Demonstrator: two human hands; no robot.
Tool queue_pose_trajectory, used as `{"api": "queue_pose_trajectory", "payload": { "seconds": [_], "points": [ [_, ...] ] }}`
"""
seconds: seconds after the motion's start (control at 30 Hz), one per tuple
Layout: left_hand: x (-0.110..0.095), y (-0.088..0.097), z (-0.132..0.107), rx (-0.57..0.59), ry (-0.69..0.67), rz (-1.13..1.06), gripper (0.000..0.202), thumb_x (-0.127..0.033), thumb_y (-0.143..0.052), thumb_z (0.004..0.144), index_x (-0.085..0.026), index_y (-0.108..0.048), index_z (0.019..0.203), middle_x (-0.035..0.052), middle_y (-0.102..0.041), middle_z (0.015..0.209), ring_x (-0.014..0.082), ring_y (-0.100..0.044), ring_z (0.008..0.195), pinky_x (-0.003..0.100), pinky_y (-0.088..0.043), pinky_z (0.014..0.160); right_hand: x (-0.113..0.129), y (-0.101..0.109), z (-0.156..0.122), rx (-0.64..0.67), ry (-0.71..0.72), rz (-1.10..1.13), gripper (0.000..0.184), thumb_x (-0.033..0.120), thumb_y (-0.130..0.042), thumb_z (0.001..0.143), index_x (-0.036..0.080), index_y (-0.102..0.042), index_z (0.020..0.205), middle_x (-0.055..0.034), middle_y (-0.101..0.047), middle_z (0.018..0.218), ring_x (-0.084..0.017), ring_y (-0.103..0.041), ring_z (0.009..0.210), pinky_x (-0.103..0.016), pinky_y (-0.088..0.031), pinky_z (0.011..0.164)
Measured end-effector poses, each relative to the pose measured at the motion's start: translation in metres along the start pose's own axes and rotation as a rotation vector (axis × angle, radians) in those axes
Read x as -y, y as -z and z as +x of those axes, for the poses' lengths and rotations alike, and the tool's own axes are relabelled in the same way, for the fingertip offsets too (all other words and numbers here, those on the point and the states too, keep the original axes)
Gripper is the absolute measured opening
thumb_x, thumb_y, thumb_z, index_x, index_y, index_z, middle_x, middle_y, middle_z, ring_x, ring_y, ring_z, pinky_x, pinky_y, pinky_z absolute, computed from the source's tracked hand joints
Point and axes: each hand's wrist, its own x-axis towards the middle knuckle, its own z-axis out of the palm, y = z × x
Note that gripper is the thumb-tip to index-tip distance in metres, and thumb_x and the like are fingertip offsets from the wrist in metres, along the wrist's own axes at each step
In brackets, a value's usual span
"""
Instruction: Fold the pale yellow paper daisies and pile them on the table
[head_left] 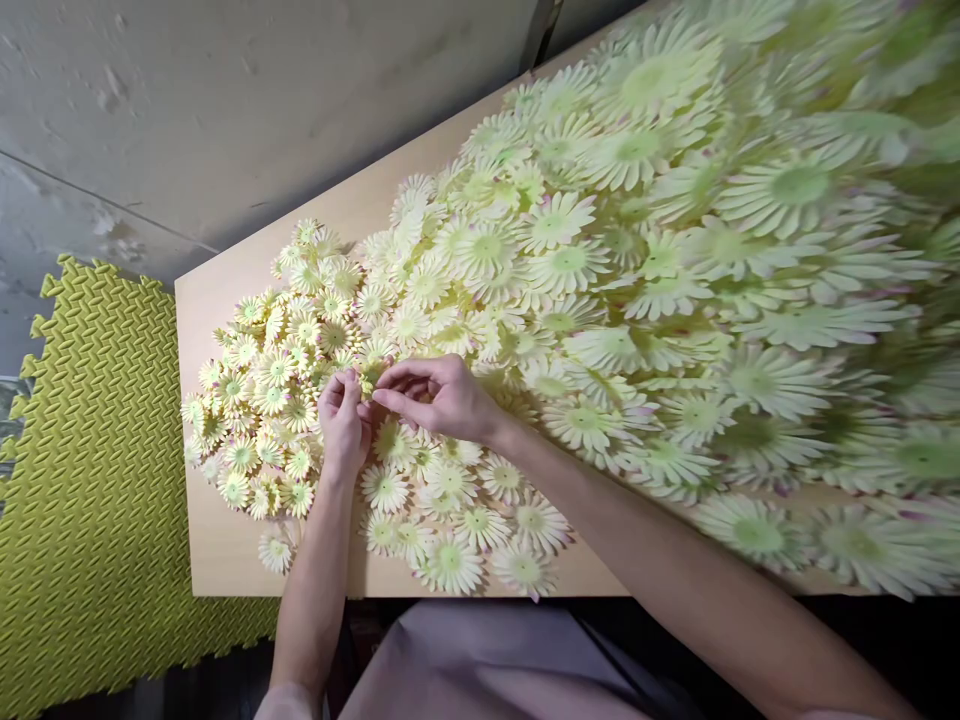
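My left hand is closed in a pinch, with its thumb and forefinger on a small yellow-green artificial flower. From the right, my right hand meets it, thumb and forefinger brought together at the same flower. What exactly lies between the right fingertips is too small to make out. Left of my hands is a heap of small, finished-looking flower heads, packed closely. Looser pale flower heads lie below my right hand, near the table's front edge.
A large pile of pale green-white flowers with purplish tips covers the right side of the wooden table. A yellow-green foam mat stands at the left. Behind runs a grey, stained wall.
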Motion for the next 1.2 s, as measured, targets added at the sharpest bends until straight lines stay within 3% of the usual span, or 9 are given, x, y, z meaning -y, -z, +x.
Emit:
{"api": "queue_pose_trajectory", "payload": {
  "seconds": [0.47,0.7,1.2],
  "points": [
    [-0.0006,-0.0023,-0.0012,0.014,0.000,0.006,0.047,-0.047,-0.082,0.069,-0.016,-0.047,0.064,-0.0092,-0.040,0.056,0.0000,-0.037,0.040,0.012,-0.035,0.041,-0.0031,-0.0026,0.0004,-0.016,-0.034,0.044,0.018,0.027,-0.073,0.079,0.012,-0.072,0.087,-0.0050,-0.072,0.070,-0.012,-0.063,0.052,-0.025,-0.053,0.045],
    [-0.0016,-0.0032,-0.0021,0.017,0.008,0.009,0.048,-0.047,-0.082,0.068,-0.017,-0.046,0.064,-0.0093,-0.039,0.057,0.0000,-0.034,0.039,0.013,-0.035,0.039,-0.0005,-0.0012,0.0005,-0.010,-0.056,0.050,0.017,0.026,-0.071,0.080,0.011,-0.072,0.087,-0.0040,-0.069,0.065,-0.011,-0.060,0.046,-0.025,-0.051,0.041],
    [-0.0015,-0.0040,-0.0026,0.027,0.007,0.031,0.048,-0.048,-0.081,0.069,-0.017,-0.045,0.065,-0.0088,-0.039,0.058,0.0008,-0.036,0.041,0.014,-0.036,0.040,0.0019,-0.0006,0.0009,0.011,-0.049,0.041,0.017,0.028,-0.071,0.081,0.012,-0.072,0.087,-0.0048,-0.071,0.068,-0.011,-0.062,0.050,-0.025,-0.053,0.045]
  ]
}}
